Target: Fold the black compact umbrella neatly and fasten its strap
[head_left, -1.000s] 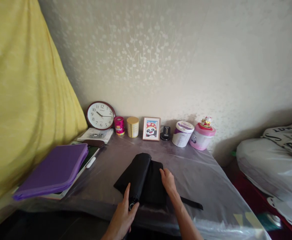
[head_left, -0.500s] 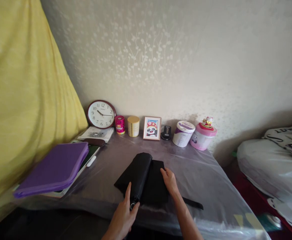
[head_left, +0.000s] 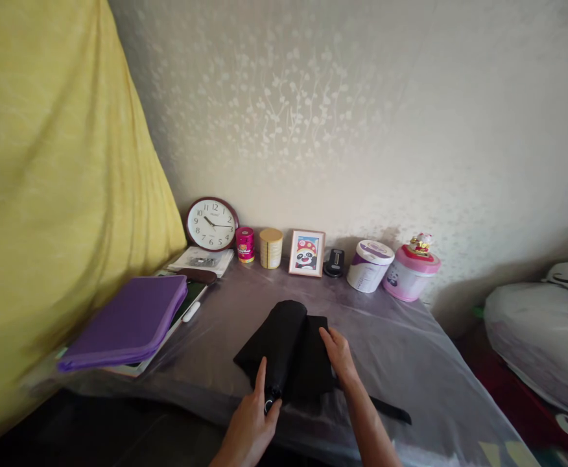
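Observation:
A folded black umbrella (head_left: pixel 284 344) lies on the plastic-covered table (head_left: pixel 401 363), its handle end toward me. My left hand (head_left: pixel 253 425) grips that handle end, thumb raised along its left side. Flat on the loose black canopy fabric (head_left: pixel 316 363) to the right of the roll rests my right hand (head_left: pixel 338 353), fingers stretched out. A black strap (head_left: pixel 391 410) trails from under my right forearm toward the right.
Along the wall stand a round clock (head_left: pixel 211 224), a pink tin (head_left: pixel 245 244), a yellow tin (head_left: pixel 271 248), a small framed panda picture (head_left: pixel 307 253), a white tub (head_left: pixel 369 266) and a pink tub (head_left: pixel 410 272). A purple folder (head_left: pixel 128 321) lies left. Yellow curtain left, white bag (head_left: pixel 541 344) right.
The view has shifted slightly, so everything sits a little further right in frame. Both hands keep their places on the umbrella.

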`<state>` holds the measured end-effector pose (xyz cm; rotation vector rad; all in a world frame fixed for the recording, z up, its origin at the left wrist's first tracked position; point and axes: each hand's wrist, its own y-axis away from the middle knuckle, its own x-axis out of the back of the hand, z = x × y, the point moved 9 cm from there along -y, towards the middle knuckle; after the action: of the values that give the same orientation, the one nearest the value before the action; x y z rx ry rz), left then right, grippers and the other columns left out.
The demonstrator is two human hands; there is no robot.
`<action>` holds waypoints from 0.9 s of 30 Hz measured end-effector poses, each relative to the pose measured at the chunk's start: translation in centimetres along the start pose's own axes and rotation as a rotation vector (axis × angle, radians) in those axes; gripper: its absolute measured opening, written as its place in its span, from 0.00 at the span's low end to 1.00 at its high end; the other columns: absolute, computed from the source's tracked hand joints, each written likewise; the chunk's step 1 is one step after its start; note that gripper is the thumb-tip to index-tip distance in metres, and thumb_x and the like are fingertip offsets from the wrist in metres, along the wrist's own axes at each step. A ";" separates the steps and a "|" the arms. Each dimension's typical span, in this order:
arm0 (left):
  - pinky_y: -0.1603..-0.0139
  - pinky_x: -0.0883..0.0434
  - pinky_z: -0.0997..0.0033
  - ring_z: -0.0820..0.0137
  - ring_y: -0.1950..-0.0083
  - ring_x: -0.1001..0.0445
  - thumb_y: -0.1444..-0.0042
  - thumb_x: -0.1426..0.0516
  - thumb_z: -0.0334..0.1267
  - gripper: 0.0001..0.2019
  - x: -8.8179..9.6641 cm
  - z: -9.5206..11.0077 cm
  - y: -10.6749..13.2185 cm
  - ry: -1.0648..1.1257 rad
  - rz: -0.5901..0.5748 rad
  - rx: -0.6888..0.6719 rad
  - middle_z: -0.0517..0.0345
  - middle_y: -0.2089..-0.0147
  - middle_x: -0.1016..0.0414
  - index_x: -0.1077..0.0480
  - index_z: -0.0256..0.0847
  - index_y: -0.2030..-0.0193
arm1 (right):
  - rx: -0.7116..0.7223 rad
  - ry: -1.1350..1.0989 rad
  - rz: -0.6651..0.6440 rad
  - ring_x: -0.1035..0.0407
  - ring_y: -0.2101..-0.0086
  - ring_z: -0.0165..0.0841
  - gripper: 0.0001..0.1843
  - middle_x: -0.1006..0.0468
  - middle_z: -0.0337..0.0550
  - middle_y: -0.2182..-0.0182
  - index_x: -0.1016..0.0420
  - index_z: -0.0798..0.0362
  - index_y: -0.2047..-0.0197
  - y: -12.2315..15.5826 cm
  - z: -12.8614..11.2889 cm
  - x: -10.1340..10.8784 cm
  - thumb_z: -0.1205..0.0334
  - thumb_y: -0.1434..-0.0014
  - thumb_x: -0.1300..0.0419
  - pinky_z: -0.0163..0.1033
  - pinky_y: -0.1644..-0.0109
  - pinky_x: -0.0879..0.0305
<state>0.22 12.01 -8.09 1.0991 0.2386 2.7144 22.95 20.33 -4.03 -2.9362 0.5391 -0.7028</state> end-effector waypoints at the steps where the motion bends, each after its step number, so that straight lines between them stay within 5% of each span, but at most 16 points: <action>1: 0.62 0.35 0.71 0.71 0.69 0.27 0.43 0.55 0.42 0.34 0.0 0.1 0.0 0.007 -0.009 0.001 0.55 0.66 0.25 0.70 0.41 0.35 | -0.001 -0.012 -0.004 0.44 0.80 0.27 0.19 0.39 0.34 0.84 0.37 0.53 0.82 0.0 -0.2 -0.1 0.48 0.50 0.49 0.32 0.76 0.48; 9: 0.64 0.36 0.72 0.69 0.67 0.26 0.42 0.56 0.42 0.33 0.0 0.4 0.0 -0.038 -0.035 -0.011 0.54 0.66 0.25 0.72 0.40 0.35 | -0.032 -0.155 -0.041 0.36 0.76 0.31 0.20 0.29 0.40 0.78 0.28 0.57 0.71 -0.7 -1.5 -1.5 0.47 0.52 0.47 0.33 0.74 0.42; 17: 0.62 0.37 0.74 0.69 0.61 0.27 0.41 0.57 0.42 0.33 -0.3 0.2 0.0 -0.137 -0.083 0.007 0.51 0.61 0.25 0.73 0.38 0.35 | -0.089 -0.239 -0.107 0.39 0.83 0.27 0.18 0.34 0.33 0.84 0.30 0.58 0.64 -0.9 -3.9 -4.4 0.51 0.50 0.46 0.30 0.82 0.45; 21: 0.63 0.37 0.72 0.67 0.63 0.26 0.41 0.57 0.44 0.34 -0.4 -0.1 -0.1 -0.190 -0.085 0.019 0.49 0.60 0.25 0.73 0.38 0.35 | -0.088 -0.178 -0.097 0.37 0.83 0.28 0.16 0.32 0.34 0.84 0.31 0.59 0.60 -1.2 -5.0 -6.0 0.56 0.48 0.48 0.31 0.81 0.42; 27: 0.61 0.36 0.71 0.67 0.61 0.26 0.41 0.58 0.44 0.33 -0.4 0.0 -0.1 -0.221 -0.092 0.000 0.46 0.59 0.25 0.73 0.35 0.35 | -0.064 0.127 -0.053 0.28 0.69 0.35 0.21 0.23 0.47 0.74 0.35 0.65 0.51 -1.5 -5.3 -8.1 0.60 0.45 0.48 0.34 0.68 0.37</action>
<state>0.51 12.01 -8.32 1.3409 0.2477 2.4870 14.26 24.66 -2.56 -2.9895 0.5048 -0.9000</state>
